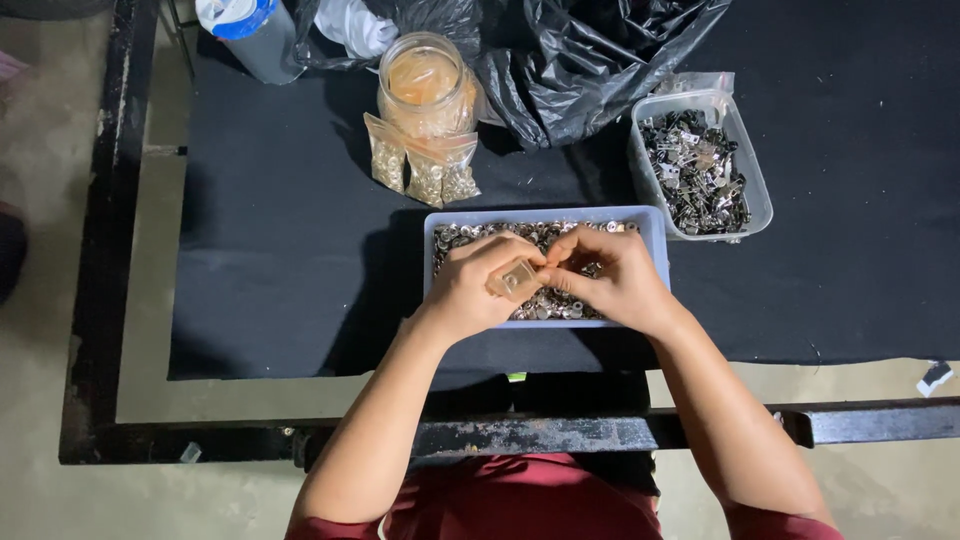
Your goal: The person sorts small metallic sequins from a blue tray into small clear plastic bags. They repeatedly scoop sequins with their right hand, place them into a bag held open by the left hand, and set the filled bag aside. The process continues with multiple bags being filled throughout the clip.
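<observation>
- We have both hands over the tray (655,232) of small metal parts, which sits near the middle of the desk (850,300), toward its front edge.
- Our left hand (470,290) is closed round a small clear bag (518,280), pinching it between thumb and fingers just above the parts.
- Our right hand (610,275) meets it at the bag's mouth, fingertips pinched together there; whether a part is between them we cannot tell.
- We judge the step in hand to be filling the bag with parts from the tray.
- The next move, as we judge it, calls for the bag's mouth held open and steady while parts go in.
- Toward the desk's back edge lie filled bags (425,170) against a jar (425,85); a tub (700,165) of darker parts sits toward the right edge.
</observation>
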